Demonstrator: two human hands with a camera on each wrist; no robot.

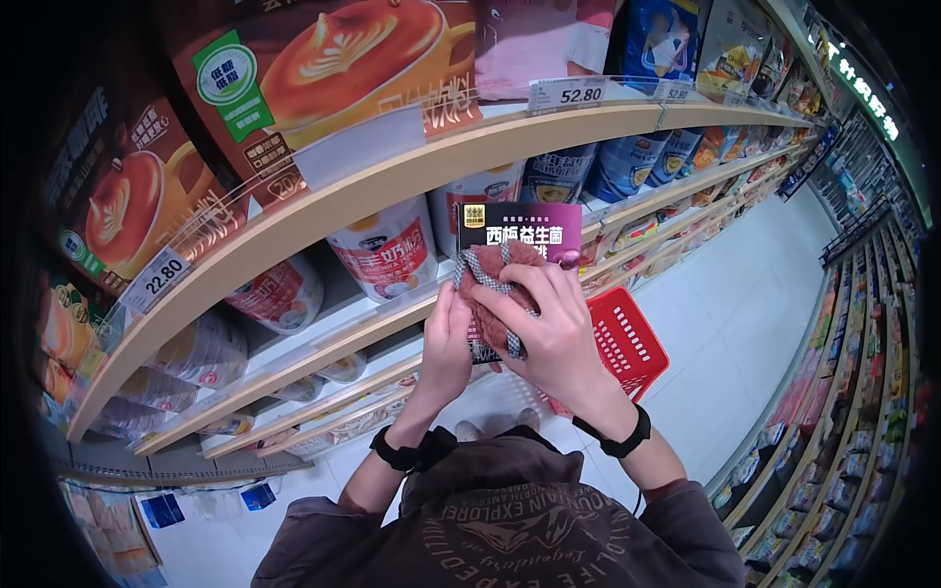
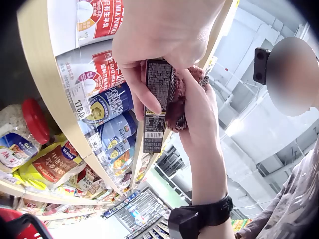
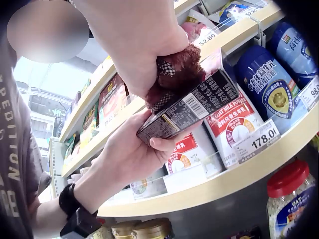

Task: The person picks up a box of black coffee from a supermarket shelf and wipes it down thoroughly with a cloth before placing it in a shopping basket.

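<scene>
A dark box with a purple corner (image 1: 567, 218) is held upright in front of the shelves. My left hand (image 1: 448, 343) grips its left side; in the right wrist view the left hand (image 3: 132, 149) has its thumb on the narrow barcode side of the box (image 3: 202, 102). My right hand (image 1: 554, 328) holds a reddish-brown cloth with checked trim (image 1: 490, 265) against the box front, fingers bent over it. In the left wrist view the cloth (image 2: 177, 107) lies between the box (image 2: 155, 127) and the right hand (image 2: 202, 119).
Curved shelves (image 1: 392, 176) with cans and large coffee boxes (image 1: 333, 59) stand ahead and to the left. A red basket (image 1: 642, 343) is below, right of the hands. Tiled floor (image 1: 725, 265) runs along the aisle, with more stocked shelves (image 1: 833, 392) at the right.
</scene>
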